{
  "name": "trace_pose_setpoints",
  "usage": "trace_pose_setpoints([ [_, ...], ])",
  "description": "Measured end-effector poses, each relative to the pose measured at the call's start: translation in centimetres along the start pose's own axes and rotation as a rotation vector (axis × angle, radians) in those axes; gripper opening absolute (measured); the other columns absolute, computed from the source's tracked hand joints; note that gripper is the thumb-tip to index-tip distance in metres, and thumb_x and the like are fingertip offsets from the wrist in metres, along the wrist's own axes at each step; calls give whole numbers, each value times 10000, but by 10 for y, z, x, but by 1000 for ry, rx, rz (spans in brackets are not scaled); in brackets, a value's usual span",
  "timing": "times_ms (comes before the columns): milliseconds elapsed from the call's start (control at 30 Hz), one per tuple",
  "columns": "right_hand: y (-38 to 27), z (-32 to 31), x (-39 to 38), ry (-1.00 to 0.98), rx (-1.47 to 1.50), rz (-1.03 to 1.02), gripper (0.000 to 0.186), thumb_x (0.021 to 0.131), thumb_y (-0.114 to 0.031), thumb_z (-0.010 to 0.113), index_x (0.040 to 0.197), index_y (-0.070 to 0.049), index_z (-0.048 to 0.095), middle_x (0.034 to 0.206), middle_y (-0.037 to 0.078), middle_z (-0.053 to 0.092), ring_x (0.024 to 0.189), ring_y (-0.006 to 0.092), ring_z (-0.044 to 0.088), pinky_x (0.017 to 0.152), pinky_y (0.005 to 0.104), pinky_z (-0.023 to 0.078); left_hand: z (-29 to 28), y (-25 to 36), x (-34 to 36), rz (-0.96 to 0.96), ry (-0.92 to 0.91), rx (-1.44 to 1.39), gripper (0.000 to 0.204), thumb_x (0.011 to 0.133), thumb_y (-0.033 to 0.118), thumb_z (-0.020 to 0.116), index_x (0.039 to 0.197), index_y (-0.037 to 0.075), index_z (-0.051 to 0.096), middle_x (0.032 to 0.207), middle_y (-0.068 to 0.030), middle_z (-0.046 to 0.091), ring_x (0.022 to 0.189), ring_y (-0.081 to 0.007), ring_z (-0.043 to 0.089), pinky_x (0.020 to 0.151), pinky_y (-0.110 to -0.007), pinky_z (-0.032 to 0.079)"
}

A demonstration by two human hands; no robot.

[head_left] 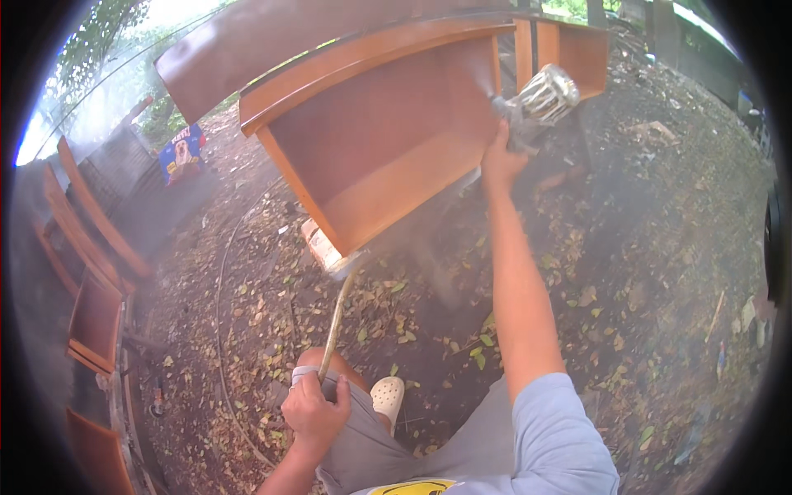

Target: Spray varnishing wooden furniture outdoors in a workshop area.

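My right hand (503, 162) is closed around a spray gun (548, 96) with a shiny silver cup, held at the right end of an orange-brown wooden drawer (289, 177). A pale mist comes off the nozzle toward the drawer's inside, which faces me. My left hand (316, 414), low over my left knee, grips a thin yellowish pole (337, 322). It runs up to the drawer's lower corner, where the exact contact is hard to make out. A pale, reddish-marked block (316, 243) sits beside that corner.
Another wooden drawer (582, 62) stands at the back right. More drawers (95, 322) and curved boards (99, 214) line the left side. A thin hose or cable (221, 305) lies across the leaf-strewn ground. A blue bag (182, 155) with a dog picture is farther back.
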State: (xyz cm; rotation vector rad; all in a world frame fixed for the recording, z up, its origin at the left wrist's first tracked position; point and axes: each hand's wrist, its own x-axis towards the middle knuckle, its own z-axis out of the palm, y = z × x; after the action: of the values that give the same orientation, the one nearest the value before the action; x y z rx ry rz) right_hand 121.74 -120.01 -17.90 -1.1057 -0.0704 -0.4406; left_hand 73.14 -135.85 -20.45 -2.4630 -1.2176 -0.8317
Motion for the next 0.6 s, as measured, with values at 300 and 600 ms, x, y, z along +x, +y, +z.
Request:
trace_pose_setpoints([
  [300, 31, -68, -118, -717, 160, 175, 278, 932, -298, 700, 964, -28, 638, 724, -21, 592, 623, 70, 538, 539, 265, 431, 47, -33, 20, 81, -57, -67, 332, 737, 282, 782, 739, 68, 529, 589, -100, 525, 459, -286, 545, 422, -400, 427],
  [600, -45, -90, -62, -1020, 163, 440, 299, 917, -229, 709, 1119, -9, 689, 840, 2, 681, 751, 81, 598, 687, 266, 494, 42, -48, 106, 68, -504, -74, 304, 812, 330, 710, 783, 71, 553, 620, -127, 610, 561, -325, 634, 484, -453, 497],
])
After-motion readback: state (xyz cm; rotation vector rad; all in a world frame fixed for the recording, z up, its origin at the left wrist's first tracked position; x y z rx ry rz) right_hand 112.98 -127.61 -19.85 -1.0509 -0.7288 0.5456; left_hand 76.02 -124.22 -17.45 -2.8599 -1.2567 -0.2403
